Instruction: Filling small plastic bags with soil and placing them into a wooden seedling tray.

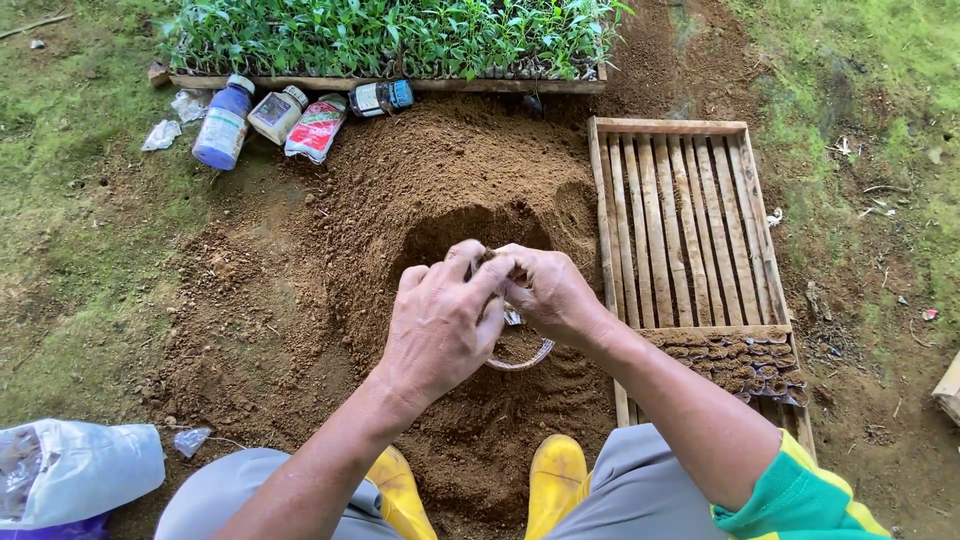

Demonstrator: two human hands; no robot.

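Pinching a small clear plastic bag (520, 355) of soil at its top, left hand (440, 325) and right hand (545, 290) pressed close together, fingertips meeting above the brown soil heap (420, 180). Just right, a slatted wooden tray (680, 220), filled little bags (740, 360) at its near end. Beyond, seedlings (390, 35), bottles (225, 125). Below, yellow boots (555, 480).

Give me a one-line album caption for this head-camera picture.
Both hands, left and right, pinch a small clear plastic bag over a soil heap, beside a wooden slat tray and seedlings.
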